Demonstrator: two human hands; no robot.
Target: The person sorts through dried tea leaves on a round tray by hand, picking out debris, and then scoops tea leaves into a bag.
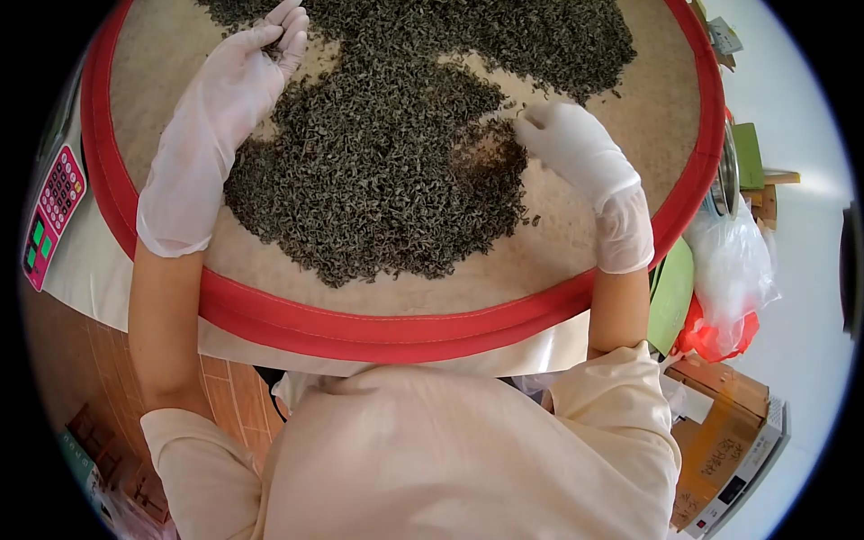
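Dark, curled dried tea leaves lie heaped on a round, cloth-lined tray with a red fabric rim. My left hand, in a thin white glove, is turned palm up over the tray's far left part. Its fingers curl around a few dark leaves. At the right edge of the heap is my right hand, gloved as well, with thumb and fingers pressed together close to the leaves. Whatever it pinches is hidden. A thinned, brownish patch of leaves lies just left of that hand.
A pink-panelled digital scale stands left of the tray. To the right are a clear plastic bag, a red bag, a metal bowl and a green object. A cardboard box sits lower right.
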